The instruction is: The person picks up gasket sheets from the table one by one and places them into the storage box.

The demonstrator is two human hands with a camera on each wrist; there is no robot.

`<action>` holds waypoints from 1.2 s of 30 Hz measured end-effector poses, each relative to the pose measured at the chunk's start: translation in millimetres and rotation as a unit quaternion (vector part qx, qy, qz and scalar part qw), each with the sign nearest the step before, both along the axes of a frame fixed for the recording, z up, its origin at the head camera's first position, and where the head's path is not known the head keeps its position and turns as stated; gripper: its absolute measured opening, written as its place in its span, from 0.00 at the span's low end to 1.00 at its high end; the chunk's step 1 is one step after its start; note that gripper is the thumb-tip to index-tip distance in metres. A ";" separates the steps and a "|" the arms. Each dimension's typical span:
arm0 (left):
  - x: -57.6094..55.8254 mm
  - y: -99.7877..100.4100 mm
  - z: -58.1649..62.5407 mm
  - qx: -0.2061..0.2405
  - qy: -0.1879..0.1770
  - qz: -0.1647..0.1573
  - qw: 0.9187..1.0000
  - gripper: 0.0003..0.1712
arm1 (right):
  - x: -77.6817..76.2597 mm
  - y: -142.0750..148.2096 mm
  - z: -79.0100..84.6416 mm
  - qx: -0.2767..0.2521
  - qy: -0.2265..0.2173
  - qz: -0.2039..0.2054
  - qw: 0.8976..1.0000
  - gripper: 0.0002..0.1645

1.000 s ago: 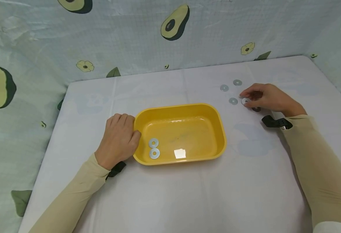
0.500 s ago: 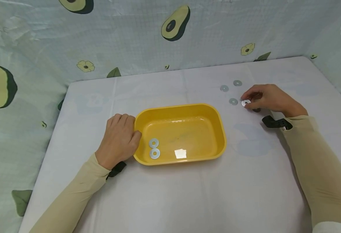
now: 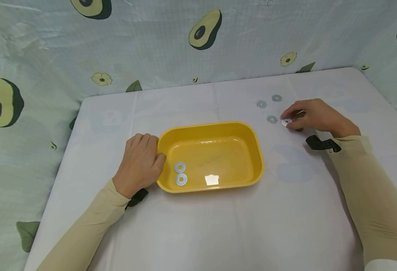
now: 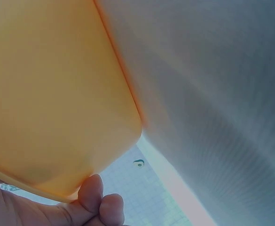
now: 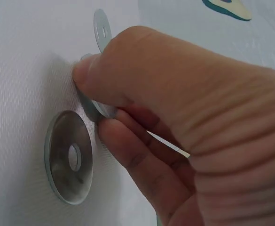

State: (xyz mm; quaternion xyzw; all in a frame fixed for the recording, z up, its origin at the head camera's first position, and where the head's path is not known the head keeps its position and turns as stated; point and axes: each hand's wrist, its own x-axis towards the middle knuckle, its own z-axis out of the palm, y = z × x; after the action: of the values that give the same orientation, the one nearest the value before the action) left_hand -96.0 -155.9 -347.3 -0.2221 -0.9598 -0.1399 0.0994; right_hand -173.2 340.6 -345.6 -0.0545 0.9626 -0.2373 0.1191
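Observation:
My left hand [image 3: 139,162] grips the left rim of a yellow plastic tray [image 3: 219,154], thumb over the edge. In the left wrist view, its fingers [image 4: 90,192] curl against the tray's outer wall [image 4: 71,94]. Two flat metal washers, one [image 3: 177,168] just beyond the other [image 3: 177,180], lie in the tray's left part. At the right, my right hand [image 3: 317,116] pinches a washer [image 5: 86,106] by its edge between thumb and fingers, close over the cloth. Another washer [image 5: 64,174] lies below that hand, mostly hidden from the head view.
Three more washers, one nearer [image 3: 269,119] and two farther back [image 3: 258,104] [image 3: 274,98], lie left of the right hand. A white cloth [image 3: 198,226] covers the table. Behind stands an avocado-print curtain [image 3: 151,45].
The washer under the right fingertips has shifted slightly toward me, and those fingers have drawn a little closer round it. The left hand and the tray stay in place.

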 end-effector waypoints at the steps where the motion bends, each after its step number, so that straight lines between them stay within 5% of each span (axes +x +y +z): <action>1: 0.0 -0.1 -0.2 0.000 0.000 0.000 1.000 0.12 | 0.0 -1.1 -0.2 0.000 -0.001 -0.003 1.000 0.21; 16: 0.6 -2.2 -2.2 -0.002 -0.006 0.004 1.000 0.12 | -0.1 -0.6 -3.1 -0.008 0.037 -0.030 0.999 0.27; 36: -0.5 -2.6 -1.6 0.005 0.016 -0.002 1.000 0.12 | 11.8 -6.9 13.7 -0.147 0.159 -0.039 0.975 0.26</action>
State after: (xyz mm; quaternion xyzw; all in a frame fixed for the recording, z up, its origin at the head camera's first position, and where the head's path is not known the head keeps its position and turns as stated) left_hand -96.5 -158.5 -348.9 -0.2254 -0.9570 -0.1416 0.1154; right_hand -161.3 333.7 -331.9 -0.0709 0.9253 -0.3685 -0.0545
